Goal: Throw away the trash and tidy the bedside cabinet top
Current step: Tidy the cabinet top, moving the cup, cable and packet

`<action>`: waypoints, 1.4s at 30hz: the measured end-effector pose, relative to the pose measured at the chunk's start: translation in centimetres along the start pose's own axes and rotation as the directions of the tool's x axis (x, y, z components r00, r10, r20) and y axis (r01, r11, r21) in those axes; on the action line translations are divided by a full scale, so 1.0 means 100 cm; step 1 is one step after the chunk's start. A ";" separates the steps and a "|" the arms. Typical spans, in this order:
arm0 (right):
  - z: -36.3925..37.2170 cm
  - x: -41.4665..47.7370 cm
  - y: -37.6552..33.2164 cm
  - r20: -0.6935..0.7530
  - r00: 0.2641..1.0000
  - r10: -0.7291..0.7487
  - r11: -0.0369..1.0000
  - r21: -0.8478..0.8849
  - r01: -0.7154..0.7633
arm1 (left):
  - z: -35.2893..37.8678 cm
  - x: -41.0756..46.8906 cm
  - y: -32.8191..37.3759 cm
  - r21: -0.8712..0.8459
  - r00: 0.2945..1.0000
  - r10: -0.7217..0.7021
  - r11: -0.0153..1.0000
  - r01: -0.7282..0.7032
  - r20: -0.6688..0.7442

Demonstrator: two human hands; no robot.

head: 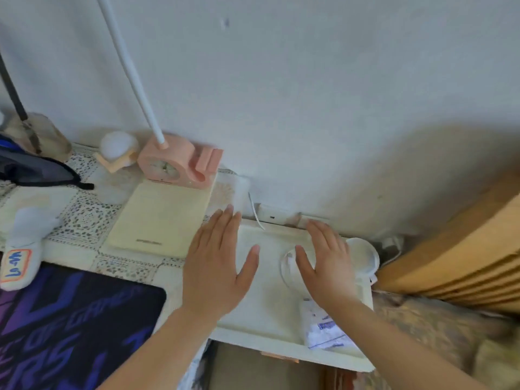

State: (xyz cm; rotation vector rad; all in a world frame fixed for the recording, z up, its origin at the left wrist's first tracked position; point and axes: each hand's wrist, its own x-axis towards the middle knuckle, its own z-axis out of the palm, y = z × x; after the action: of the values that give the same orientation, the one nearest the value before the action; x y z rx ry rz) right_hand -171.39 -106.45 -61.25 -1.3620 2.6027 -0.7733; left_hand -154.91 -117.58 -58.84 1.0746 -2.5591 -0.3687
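cream bedside cabinet top (261, 313): left hand (218, 266) and right hand (327, 266) hover flat, fingers spread, holding nothing, likely reaching for crumpled white wrapper (326, 327) near right.

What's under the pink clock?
The pink clock stands on the far end of a pale yellow flat pad, which lies on a lacy cloth. What is beneath the pad is covered.
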 end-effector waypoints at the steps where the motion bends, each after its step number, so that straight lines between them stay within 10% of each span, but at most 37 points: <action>1: -0.007 -0.005 0.014 -0.015 1.000 0.018 1.000 -0.022 -0.018 | 0.008 0.001 0.016 -0.011 0.999 0.031 0.999 -0.030 0.014; 18: -0.020 -0.078 0.152 0.035 0.921 0.388 0.920 0.039 -0.389 | 0.123 0.004 0.093 -0.012 0.873 0.102 0.994 -0.110 0.478; 42: 0.048 -0.037 0.200 0.175 0.867 0.466 0.728 0.481 -0.488 | 0.214 0.022 0.097 -0.153 0.839 0.127 0.987 -0.053 0.529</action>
State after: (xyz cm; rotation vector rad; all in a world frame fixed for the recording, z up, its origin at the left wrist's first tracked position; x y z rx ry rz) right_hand -182.46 -95.96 -75.60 -0.5123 2.2917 -1.1975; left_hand -171.19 -110.36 -74.32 0.8875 -2.9970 -0.9189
